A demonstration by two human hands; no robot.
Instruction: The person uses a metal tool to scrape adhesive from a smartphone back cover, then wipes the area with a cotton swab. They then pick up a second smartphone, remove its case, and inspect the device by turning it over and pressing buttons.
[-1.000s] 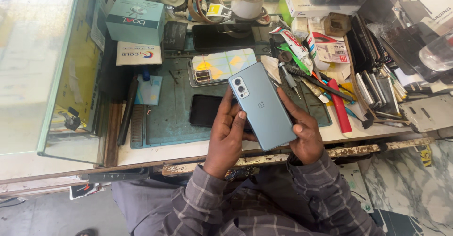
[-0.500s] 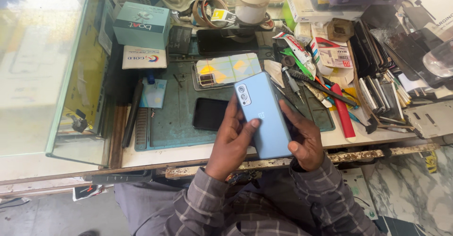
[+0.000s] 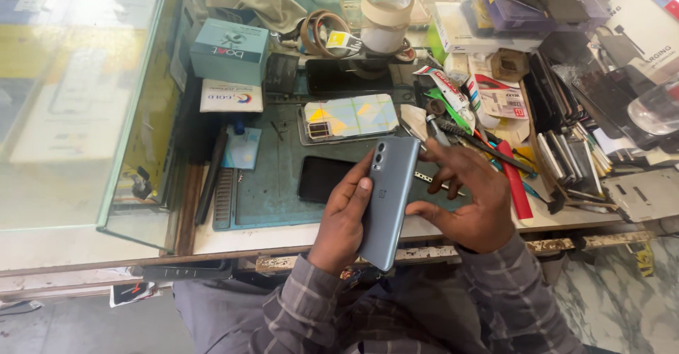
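Note:
A grey-blue smartphone [image 3: 387,200] stands back side up over the front edge of the workbench, camera bump at its top. My left hand [image 3: 344,221] grips it from the left side, thumb on its back. My right hand [image 3: 467,200] sits just to the right with its fingers spread; a fingertip touches the phone's right edge near the top, the palm is off it. A black phone [image 3: 322,178] lies flat on the green work mat [image 3: 267,184] behind the held phone.
A phone back cover with a coloured pattern [image 3: 351,116] lies further back on the mat. Tape rolls [image 3: 386,2], a teal box [image 3: 229,50], tools and tubes [image 3: 495,154] crowd the bench's back and right. A glass counter [image 3: 78,120] stands at the left.
The phone has turned more upright and slimmer to the view. My right hand has come off its side and opened its fingers. The left hand keeps hold.

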